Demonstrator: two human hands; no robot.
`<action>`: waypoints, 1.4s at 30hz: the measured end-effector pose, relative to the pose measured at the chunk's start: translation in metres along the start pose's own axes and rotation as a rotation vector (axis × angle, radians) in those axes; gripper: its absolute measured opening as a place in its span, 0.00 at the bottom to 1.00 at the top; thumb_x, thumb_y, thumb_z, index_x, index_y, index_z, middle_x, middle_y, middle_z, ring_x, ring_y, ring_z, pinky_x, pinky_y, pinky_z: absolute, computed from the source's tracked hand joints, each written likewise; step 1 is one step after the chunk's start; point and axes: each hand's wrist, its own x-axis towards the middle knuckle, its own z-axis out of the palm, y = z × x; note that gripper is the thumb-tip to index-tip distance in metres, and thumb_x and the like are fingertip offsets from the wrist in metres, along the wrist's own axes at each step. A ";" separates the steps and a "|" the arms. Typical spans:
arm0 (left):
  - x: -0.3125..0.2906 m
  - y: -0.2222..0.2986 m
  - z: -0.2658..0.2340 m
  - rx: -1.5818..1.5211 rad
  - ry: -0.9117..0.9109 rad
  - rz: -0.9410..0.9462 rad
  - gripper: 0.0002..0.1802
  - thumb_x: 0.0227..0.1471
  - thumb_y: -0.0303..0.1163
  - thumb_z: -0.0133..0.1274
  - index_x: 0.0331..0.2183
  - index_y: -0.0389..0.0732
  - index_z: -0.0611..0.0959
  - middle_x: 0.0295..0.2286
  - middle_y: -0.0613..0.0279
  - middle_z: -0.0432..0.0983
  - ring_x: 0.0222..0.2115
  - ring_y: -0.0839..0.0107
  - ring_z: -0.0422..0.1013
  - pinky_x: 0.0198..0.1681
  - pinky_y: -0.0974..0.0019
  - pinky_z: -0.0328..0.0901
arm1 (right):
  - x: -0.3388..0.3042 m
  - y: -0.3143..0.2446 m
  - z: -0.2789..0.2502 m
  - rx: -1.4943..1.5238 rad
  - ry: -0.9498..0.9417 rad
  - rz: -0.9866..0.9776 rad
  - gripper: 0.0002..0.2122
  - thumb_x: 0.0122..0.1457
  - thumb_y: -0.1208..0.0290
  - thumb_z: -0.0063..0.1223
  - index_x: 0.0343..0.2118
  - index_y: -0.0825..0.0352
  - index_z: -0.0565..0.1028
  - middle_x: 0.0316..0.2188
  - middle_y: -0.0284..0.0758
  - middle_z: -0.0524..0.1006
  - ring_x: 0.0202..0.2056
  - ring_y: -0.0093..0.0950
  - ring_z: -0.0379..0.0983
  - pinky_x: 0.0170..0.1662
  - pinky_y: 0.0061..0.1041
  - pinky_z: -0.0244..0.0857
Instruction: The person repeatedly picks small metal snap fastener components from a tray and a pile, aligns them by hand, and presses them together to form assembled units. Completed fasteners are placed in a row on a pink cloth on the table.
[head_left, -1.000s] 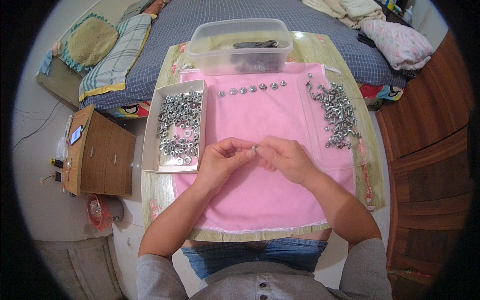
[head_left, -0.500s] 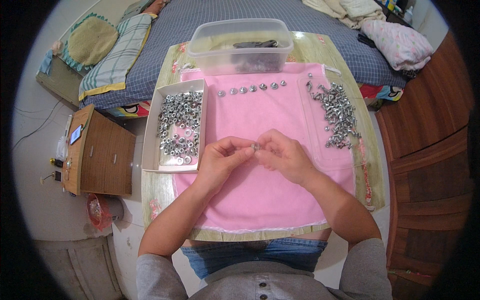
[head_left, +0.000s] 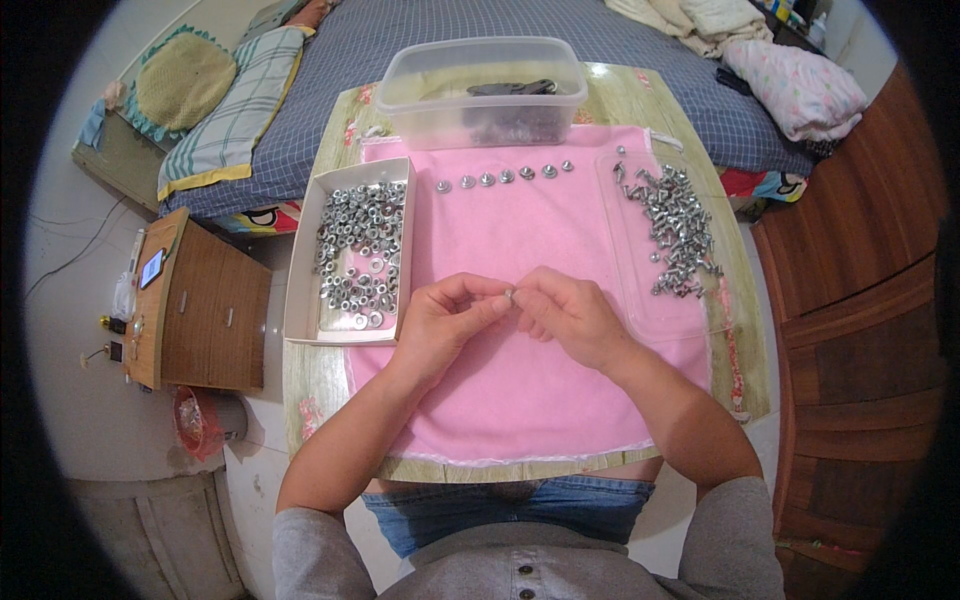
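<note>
Above the middle of the pink cloth, my left hand and my right hand meet at the fingertips. Thumb and forefinger of each pinch a small metal fastener; the fingers mostly cover it, so its parts are hard to make out. Beyond them, a row of several screws with washers and nuts stands on the cloth. To my left a white box contains loose nuts and washers. To my right a shallow clear plastic tray carries a heap of screws.
A translucent plastic tub with dark items inside stands at the table's far edge. Behind it is a bed with a checked cover. A wooden cabinet and a bin are off to the left. Brown wood panelling rises at right.
The fingers of my right hand have shifted slightly around the small fastener, the lower ones curling below it. My left hand keeps nearly the same pose; the row of screws is unchanged.
</note>
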 end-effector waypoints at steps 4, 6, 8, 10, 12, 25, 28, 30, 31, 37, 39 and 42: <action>0.000 0.003 0.003 -0.020 0.004 0.001 0.08 0.45 0.24 0.52 0.32 0.34 0.77 0.28 0.62 0.74 0.28 0.78 0.69 0.34 0.77 0.65 | 0.000 0.004 -0.001 0.016 0.004 -0.055 0.09 0.54 0.67 0.46 0.28 0.69 0.68 0.16 0.31 0.70 0.19 0.17 0.67 0.21 0.16 0.62; 0.000 0.000 0.002 -0.015 0.010 0.011 0.07 0.46 0.24 0.51 0.32 0.34 0.77 0.27 0.61 0.74 0.27 0.78 0.70 0.32 0.77 0.66 | 0.000 0.002 -0.001 0.015 -0.010 0.020 0.09 0.54 0.67 0.47 0.28 0.69 0.68 0.16 0.31 0.70 0.19 0.17 0.67 0.22 0.16 0.62; 0.001 -0.002 0.001 -0.009 0.005 0.023 0.07 0.46 0.23 0.51 0.32 0.34 0.77 0.27 0.61 0.74 0.27 0.77 0.70 0.32 0.77 0.66 | 0.000 0.000 -0.001 0.025 -0.008 0.042 0.09 0.54 0.67 0.47 0.28 0.69 0.68 0.16 0.30 0.70 0.18 0.17 0.66 0.22 0.16 0.62; 0.001 -0.001 0.001 -0.010 0.006 0.025 0.07 0.46 0.23 0.51 0.32 0.34 0.77 0.27 0.61 0.74 0.27 0.77 0.70 0.32 0.77 0.66 | 0.000 -0.001 0.000 0.046 0.009 0.012 0.09 0.54 0.67 0.47 0.28 0.69 0.68 0.16 0.30 0.70 0.18 0.17 0.66 0.21 0.16 0.62; 0.000 0.002 0.003 -0.018 0.015 0.017 0.07 0.46 0.22 0.50 0.32 0.33 0.77 0.27 0.61 0.74 0.27 0.77 0.70 0.32 0.76 0.67 | 0.000 0.004 -0.001 -0.006 0.000 -0.032 0.09 0.54 0.67 0.48 0.28 0.69 0.68 0.16 0.30 0.70 0.18 0.17 0.66 0.21 0.16 0.61; 0.000 0.000 0.000 0.017 0.002 0.009 0.08 0.46 0.24 0.52 0.32 0.34 0.77 0.29 0.62 0.74 0.30 0.78 0.69 0.36 0.77 0.64 | 0.000 0.000 -0.001 -0.008 -0.024 0.057 0.10 0.53 0.65 0.49 0.27 0.69 0.69 0.16 0.31 0.70 0.18 0.18 0.67 0.22 0.18 0.61; 0.000 0.000 0.000 -0.004 0.003 0.013 0.08 0.46 0.25 0.52 0.32 0.34 0.77 0.29 0.62 0.74 0.30 0.78 0.69 0.36 0.77 0.64 | 0.000 0.001 0.000 -0.024 0.022 -0.006 0.10 0.52 0.65 0.49 0.27 0.69 0.69 0.15 0.31 0.70 0.19 0.18 0.67 0.22 0.18 0.61; 0.000 0.001 0.002 -0.037 -0.002 0.008 0.08 0.46 0.25 0.52 0.32 0.34 0.77 0.29 0.61 0.74 0.30 0.78 0.69 0.35 0.77 0.64 | -0.001 0.002 0.001 -0.022 0.021 -0.028 0.10 0.52 0.65 0.49 0.27 0.69 0.69 0.15 0.31 0.70 0.18 0.18 0.67 0.22 0.17 0.60; 0.000 0.002 0.002 -0.026 -0.003 0.002 0.08 0.46 0.25 0.51 0.32 0.34 0.77 0.29 0.61 0.74 0.30 0.78 0.69 0.35 0.77 0.64 | -0.001 0.002 0.000 -0.021 0.020 -0.039 0.10 0.52 0.65 0.49 0.26 0.68 0.69 0.15 0.31 0.70 0.18 0.18 0.67 0.21 0.17 0.60; 0.000 0.002 0.002 -0.029 -0.005 0.005 0.08 0.46 0.25 0.52 0.32 0.34 0.77 0.29 0.62 0.74 0.30 0.78 0.69 0.35 0.77 0.64 | -0.001 0.000 0.001 0.009 0.023 -0.020 0.10 0.55 0.65 0.45 0.27 0.69 0.69 0.15 0.31 0.70 0.18 0.17 0.66 0.21 0.17 0.61; 0.000 0.001 0.001 -0.012 -0.002 -0.002 0.08 0.46 0.25 0.52 0.32 0.34 0.77 0.28 0.62 0.74 0.29 0.78 0.69 0.35 0.77 0.64 | -0.001 0.000 0.000 -0.003 -0.003 0.008 0.11 0.55 0.65 0.44 0.27 0.69 0.69 0.15 0.30 0.70 0.18 0.17 0.65 0.21 0.16 0.61; 0.000 -0.001 0.000 -0.011 -0.002 0.015 0.08 0.46 0.25 0.52 0.32 0.34 0.77 0.28 0.63 0.74 0.29 0.79 0.69 0.35 0.78 0.64 | -0.001 -0.001 0.000 0.003 0.001 0.013 0.11 0.56 0.65 0.44 0.26 0.69 0.68 0.15 0.30 0.69 0.18 0.17 0.65 0.21 0.16 0.61</action>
